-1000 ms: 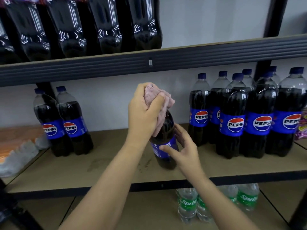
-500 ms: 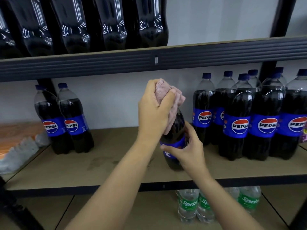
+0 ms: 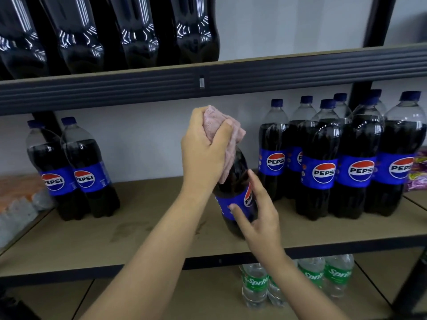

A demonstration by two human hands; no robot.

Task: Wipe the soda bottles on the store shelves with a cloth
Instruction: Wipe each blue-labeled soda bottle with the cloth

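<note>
Left hand (image 3: 204,148) clenched round cloth (image 3: 227,144) atop tilted bottle (image 3: 235,192) — long axis leaning right-and-far; right hand (image 3: 258,213) loosely gripped at label below.

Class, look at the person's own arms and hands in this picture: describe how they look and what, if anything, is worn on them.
Both forearms are bare up to the bottom edge of the picture, with no sleeves showing. The left hand and the right hand wear no gloves. No watch, bracelet or ring can be seen on either, and no markings show on them.
</note>
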